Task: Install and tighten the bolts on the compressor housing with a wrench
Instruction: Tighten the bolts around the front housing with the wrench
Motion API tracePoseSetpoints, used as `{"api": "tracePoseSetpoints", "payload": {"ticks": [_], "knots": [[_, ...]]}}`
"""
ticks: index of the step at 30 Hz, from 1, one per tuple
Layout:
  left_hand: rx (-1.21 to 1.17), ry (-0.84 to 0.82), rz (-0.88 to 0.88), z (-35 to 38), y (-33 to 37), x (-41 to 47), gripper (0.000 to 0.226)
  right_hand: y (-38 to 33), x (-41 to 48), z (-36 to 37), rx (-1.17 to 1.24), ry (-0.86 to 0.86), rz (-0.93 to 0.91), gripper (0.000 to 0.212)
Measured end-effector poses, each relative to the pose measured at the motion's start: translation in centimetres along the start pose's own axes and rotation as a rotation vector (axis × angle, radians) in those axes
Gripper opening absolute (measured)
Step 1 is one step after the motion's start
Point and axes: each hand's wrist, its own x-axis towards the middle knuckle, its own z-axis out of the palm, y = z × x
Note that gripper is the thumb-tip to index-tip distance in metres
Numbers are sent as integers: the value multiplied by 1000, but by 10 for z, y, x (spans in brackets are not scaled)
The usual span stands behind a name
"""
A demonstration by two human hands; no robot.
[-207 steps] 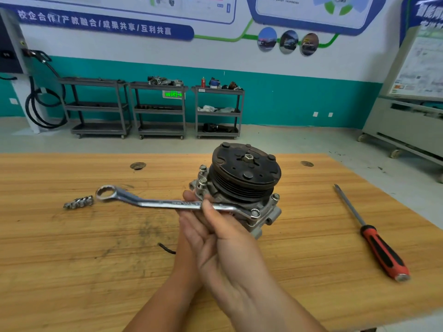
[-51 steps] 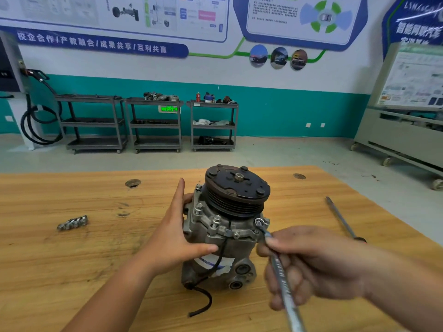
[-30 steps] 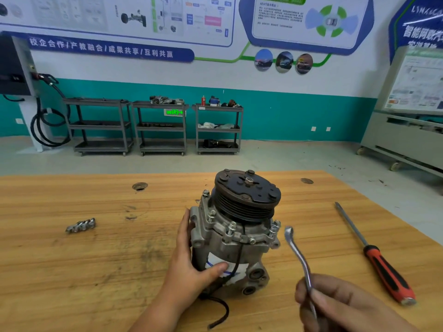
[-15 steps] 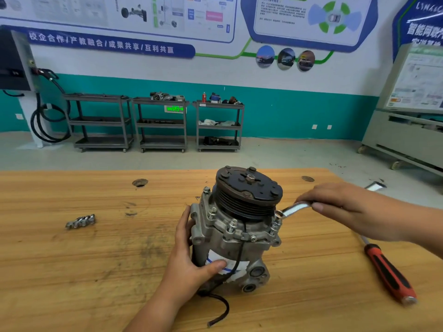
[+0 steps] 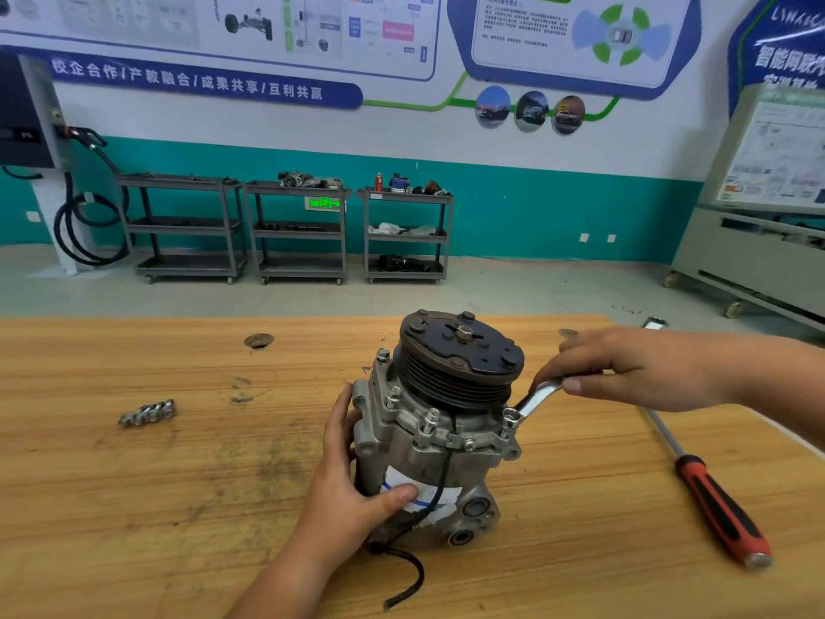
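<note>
- Wooden plank table (image 5: 134, 507), light brown with dark scuff marks, directly in front of you.
- Screwdriver (image 5: 705, 489) with a red-and-black handle and long steel shaft, lying on the table to your right.
- Three grey metal shelf trolleys (image 5: 299, 230), side by side against the teal wall (image 5: 535, 216) ahead of you.
- Black coiled hose (image 5: 80, 230), hanging at your far left.

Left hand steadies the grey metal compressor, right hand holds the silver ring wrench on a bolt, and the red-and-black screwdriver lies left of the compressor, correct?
One slip: in the head view the red-and-black screwdriver lies right of the grey metal compressor, not left. The left hand steadies it and the right hand holds the silver ring wrench on a bolt.
</note>
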Motion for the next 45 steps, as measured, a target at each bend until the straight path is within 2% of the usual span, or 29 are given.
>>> {"api": "tracePoseSetpoints", "payload": {"ticks": [5, 8, 12, 15, 17, 20, 24, 30, 34, 36, 39, 40, 42, 45], "knots": [[4, -1, -12, 0, 0, 1, 110, -5, -13, 13, 274, -208, 134, 23], [2, -3, -11, 0, 0, 1, 112, -13, -23, 21, 496, -231, 185, 23], [-5, -4, -13, 0, 0, 1, 110, -25, -29, 18, 611, -230, 217, 22], [-7, -4, -11, -1, 1, 1, 108, -40, -31, 17, 895, -308, 277, 25], [-14, -3, -17, -1, 0, 1, 110, -51, -34, 24, 1180, -341, 291, 24], [-3, 5, -18, -2, -2, 2, 112, -75, -33, 44, 1584, -242, 307, 22], [5, 15, -11, -2, -6, 3, 117, -113, -18, 65, 1950, 29, 310, 20], [-49, 2, 4, 0, -9, 5, 123, -144, 14, 80, 2462, 188, 46, 29], [-42, 9, 16, 2, -6, 6, 120, -160, 24, 82, 2526, 322, 9, 25], [-37, 35, 10, 4, -6, 8, 109, -169, 25, 83, 2511, 388, 30, 22], [-34, 86, 14, 12, -6, 5, 93, -177, 16, 88, 2482, 409, 41, 19], [-63, 93, 3, 12, -6, 3, 93, -176, 11, 91, 2462, 396, 50, 25], [-85, 46, -15, 7, -5, 1, 104, -167, -2, 98, 2348, 370, 82, 42], [9, 9, 11, -2, -5, 1, 112, -144, -24, 114, 2041, 371, 186, 30]]}}
